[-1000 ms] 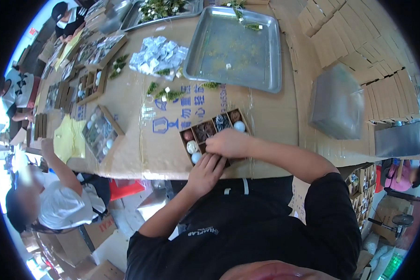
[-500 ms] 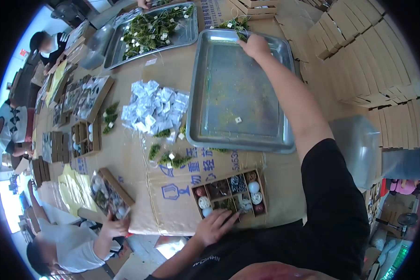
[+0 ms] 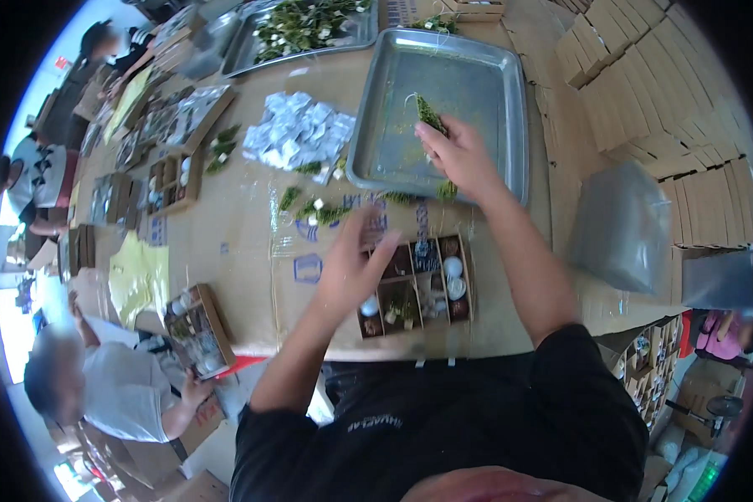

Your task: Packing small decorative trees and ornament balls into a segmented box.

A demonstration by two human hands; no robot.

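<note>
A heap of small silvery sachets (image 3: 297,138) lies left of the metal tray (image 3: 510,92); flat brown cartons (image 3: 644,92) stack right.

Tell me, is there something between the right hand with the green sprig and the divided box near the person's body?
Nothing visible blocks it. The right hand holds the green sprig over the metal tray; only the tray's near rim and bare cardboard lie before the divided box.

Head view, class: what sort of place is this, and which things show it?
Probably a hand-packing workshop: a long cardboard-covered table, metal trays of green sprigs, compartmented boxes being filled, and stacks of flat cartons.
</note>
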